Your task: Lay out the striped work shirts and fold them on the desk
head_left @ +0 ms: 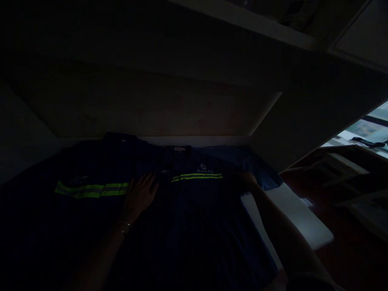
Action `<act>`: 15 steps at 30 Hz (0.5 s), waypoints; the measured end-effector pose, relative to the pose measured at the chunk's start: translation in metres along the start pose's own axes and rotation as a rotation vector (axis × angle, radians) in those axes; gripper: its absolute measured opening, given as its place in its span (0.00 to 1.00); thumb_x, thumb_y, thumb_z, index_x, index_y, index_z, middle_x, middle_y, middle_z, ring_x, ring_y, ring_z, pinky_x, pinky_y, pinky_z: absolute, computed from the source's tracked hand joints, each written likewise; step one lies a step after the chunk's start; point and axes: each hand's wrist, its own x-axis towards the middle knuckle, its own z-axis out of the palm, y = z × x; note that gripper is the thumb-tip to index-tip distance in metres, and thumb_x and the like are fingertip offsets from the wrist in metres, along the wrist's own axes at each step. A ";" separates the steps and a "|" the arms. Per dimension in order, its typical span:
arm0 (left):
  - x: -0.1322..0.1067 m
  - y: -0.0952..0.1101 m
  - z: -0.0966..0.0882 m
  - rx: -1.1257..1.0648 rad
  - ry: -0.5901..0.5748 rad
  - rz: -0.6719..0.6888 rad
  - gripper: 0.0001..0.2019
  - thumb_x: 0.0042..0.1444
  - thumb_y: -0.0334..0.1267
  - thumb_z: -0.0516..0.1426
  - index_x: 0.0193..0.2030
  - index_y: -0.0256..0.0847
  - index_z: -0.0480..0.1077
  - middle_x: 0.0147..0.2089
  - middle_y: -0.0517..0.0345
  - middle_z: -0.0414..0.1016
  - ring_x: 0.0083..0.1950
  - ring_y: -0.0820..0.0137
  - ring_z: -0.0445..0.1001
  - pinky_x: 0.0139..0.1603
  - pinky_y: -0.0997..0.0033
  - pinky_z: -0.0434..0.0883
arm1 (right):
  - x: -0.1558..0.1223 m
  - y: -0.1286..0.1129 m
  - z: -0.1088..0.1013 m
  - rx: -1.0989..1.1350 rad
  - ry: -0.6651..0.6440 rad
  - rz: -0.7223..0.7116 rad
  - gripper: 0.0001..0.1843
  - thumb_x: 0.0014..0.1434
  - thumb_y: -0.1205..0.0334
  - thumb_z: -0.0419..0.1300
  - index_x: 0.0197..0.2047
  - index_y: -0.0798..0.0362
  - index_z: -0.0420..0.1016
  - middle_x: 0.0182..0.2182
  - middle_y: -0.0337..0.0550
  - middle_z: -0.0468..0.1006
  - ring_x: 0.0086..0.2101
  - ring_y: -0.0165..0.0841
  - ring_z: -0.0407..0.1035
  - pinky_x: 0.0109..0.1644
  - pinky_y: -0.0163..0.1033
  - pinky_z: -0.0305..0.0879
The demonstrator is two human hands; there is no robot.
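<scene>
Two dark blue work jackets lie spread out side by side in dim light. The left jacket has a yellow-green reflective stripe across its chest. A similar, thinner stripe and a white gear-shaped emblem mark the right jacket. My left hand rests flat with its fingers stretched out, where the two jackets meet. At the right jacket's right sleeve is my right hand; its fingers are lost in shadow and dark cloth, so their grip cannot be made out.
A pale surface shows beneath the clothes at the right. Low overhead, a shelf edge crosses the view, and a panel slants at the right. Beyond lie a reddish floor, dark shelving and a bright window.
</scene>
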 end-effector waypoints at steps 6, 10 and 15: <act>-0.001 0.001 -0.002 0.011 0.050 0.025 0.27 0.67 0.51 0.43 0.66 0.42 0.65 0.71 0.53 0.63 0.71 0.56 0.59 0.72 0.42 0.46 | -0.007 -0.016 -0.001 0.123 -0.088 0.028 0.21 0.61 0.52 0.60 0.48 0.62 0.78 0.37 0.55 0.82 0.35 0.39 0.78 0.32 0.36 0.70; -0.001 0.001 -0.003 0.021 0.076 0.032 0.26 0.68 0.51 0.43 0.64 0.42 0.66 0.69 0.52 0.65 0.69 0.56 0.61 0.72 0.42 0.48 | -0.019 -0.027 -0.018 0.109 -0.034 -0.067 0.25 0.63 0.51 0.57 0.58 0.58 0.72 0.49 0.56 0.80 0.45 0.41 0.76 0.40 0.38 0.71; -0.001 0.003 -0.005 0.013 0.080 0.029 0.26 0.67 0.51 0.44 0.64 0.43 0.67 0.69 0.52 0.65 0.69 0.56 0.62 0.71 0.41 0.49 | -0.060 -0.058 -0.033 -0.169 0.042 -0.292 0.26 0.66 0.46 0.51 0.57 0.53 0.72 0.47 0.59 0.80 0.47 0.50 0.75 0.46 0.46 0.68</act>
